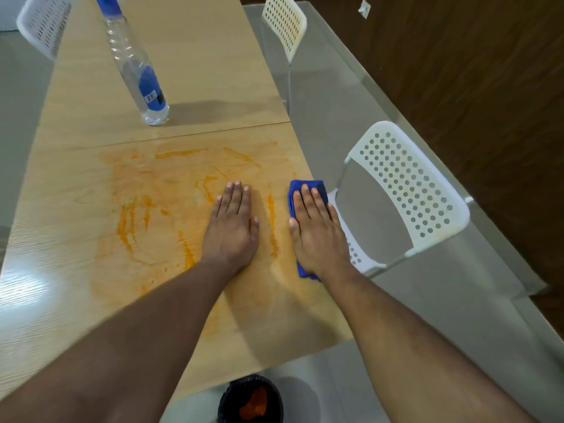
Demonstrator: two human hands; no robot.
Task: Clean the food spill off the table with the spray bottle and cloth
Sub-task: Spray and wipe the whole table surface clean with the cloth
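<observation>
head view: blue cloth (pixel 306 190) lies under flat right hand (pixel 317 233).

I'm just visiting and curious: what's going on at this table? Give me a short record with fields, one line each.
surface: wooden table
mess: orange food smears spread across the near half
left hand: flat on the table, fingers straight, holding nothing
right hand: pressing flat on a blue cloth near the table's right edge
spray bottle: upright beyond the smears, untouched
below the table edge: black bin with orange waste
seating: white perforated chair at right
</observation>
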